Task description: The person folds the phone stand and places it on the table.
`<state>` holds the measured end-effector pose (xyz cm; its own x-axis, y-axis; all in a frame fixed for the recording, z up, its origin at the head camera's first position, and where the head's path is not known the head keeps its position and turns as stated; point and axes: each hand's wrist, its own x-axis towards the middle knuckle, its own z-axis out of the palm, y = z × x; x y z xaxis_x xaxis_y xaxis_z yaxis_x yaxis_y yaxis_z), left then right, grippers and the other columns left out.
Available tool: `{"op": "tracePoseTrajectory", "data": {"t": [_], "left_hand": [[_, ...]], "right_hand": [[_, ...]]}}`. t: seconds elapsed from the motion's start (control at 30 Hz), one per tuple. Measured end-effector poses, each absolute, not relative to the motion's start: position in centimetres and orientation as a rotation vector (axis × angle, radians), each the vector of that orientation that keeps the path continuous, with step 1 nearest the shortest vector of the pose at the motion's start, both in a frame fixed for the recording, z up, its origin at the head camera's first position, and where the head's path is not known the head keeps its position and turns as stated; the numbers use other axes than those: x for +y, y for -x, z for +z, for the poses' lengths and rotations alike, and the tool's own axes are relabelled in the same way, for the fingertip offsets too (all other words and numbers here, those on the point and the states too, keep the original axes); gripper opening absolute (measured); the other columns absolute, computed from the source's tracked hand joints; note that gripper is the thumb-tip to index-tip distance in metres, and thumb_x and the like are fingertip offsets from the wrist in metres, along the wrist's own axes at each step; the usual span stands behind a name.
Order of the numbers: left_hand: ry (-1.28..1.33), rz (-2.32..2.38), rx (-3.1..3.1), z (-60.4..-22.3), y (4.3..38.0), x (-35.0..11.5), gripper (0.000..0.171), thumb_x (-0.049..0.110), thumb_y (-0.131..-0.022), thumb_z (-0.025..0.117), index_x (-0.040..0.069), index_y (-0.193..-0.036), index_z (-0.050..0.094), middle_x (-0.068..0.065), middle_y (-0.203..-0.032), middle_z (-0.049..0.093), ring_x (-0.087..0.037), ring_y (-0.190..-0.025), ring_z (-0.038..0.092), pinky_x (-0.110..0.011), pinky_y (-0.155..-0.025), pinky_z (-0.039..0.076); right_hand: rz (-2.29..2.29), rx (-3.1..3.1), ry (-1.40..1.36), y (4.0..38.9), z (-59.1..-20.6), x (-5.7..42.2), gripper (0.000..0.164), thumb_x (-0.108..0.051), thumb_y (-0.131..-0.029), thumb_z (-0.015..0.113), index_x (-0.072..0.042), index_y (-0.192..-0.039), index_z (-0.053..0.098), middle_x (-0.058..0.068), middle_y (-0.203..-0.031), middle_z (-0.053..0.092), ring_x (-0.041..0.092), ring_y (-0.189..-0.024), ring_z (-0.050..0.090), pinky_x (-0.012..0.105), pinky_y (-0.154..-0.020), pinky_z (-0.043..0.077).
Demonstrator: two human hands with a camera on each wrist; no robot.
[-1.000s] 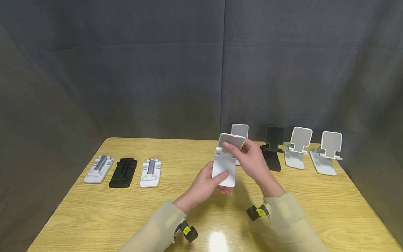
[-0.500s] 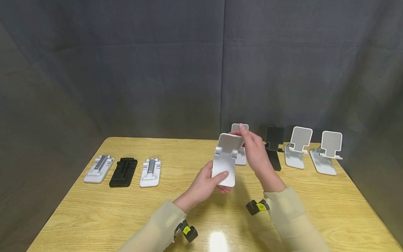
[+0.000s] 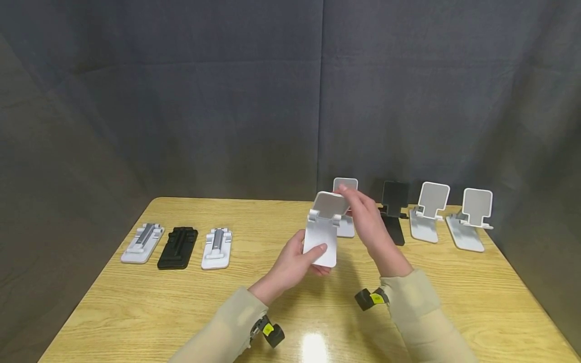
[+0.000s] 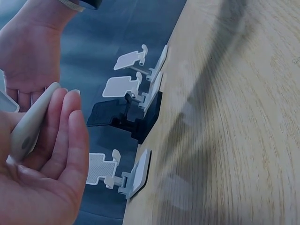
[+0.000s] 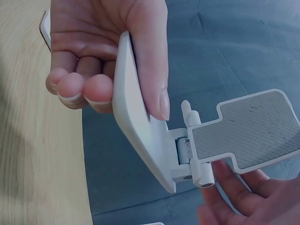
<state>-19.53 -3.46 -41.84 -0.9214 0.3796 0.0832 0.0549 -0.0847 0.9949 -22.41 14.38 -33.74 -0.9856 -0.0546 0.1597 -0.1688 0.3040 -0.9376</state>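
Note:
My left hand (image 3: 292, 259) grips a white phone stand (image 3: 321, 241) by its flat base, the thumb across one face and the fingers underneath. The stand is off the table, its grey-padded upper plate (image 5: 258, 133) folded out from the base on a hinge (image 5: 185, 150). My right hand (image 3: 366, 217) holds that plate at its upper right, with fingers behind it and one digit by the top edge. In the right wrist view, the right-hand fingers (image 5: 239, 192) show behind the plate; the thumb's exact contact is hidden.
On the wooden table (image 3: 136, 312), unfolded stands line the right: a white one (image 3: 347, 229) partly hidden behind my right hand, a black one (image 3: 396, 199) and two white ones (image 3: 433, 199) (image 3: 476, 206). Folded stands, white (image 3: 142, 243), black (image 3: 178, 248) and white (image 3: 217, 248), lie at left. A dark curtain hangs behind.
My right thumb has left the front of the plate, and the right hand has moved to its upper right edge. The stand has shifted slightly left; my left hand keeps its grip.

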Motion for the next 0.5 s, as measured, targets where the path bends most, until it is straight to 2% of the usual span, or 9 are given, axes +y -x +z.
{"op": "tracePoseTrajectory", "data": {"t": [0.2, 0.5], "left_hand": [[-0.473, 2.134, 1.961, -41.77, 19.66, -3.54, 0.036, 0.008, -0.104, 0.058, -0.008, -0.133, 0.044, -0.019, -0.094, 0.069, -0.028, -0.073, 0.073, -0.041, -0.069, 0.062], [-0.487, 2.138, 1.972, -41.81, 19.66, -3.67, 0.035, 0.006, -0.104, 0.057, -0.009, -0.132, 0.044, -0.019, -0.093, 0.069, -0.028, -0.072, 0.072, -0.041, -0.069, 0.063]], "right_hand": [[1.811, -2.495, -0.194, 22.19, -33.75, 14.35, 0.068, -0.058, -0.105, 0.038, -0.001, -0.137, 0.058, 0.017, -0.136, 0.056, 0.032, -0.129, 0.049, 0.051, -0.112, 0.037], [1.82, -2.53, -0.193, 21.79, -33.84, 14.28, 0.069, -0.058, -0.105, 0.035, 0.0, -0.133, 0.059, 0.019, -0.138, 0.056, 0.034, -0.13, 0.05, 0.05, -0.114, 0.035]]}}
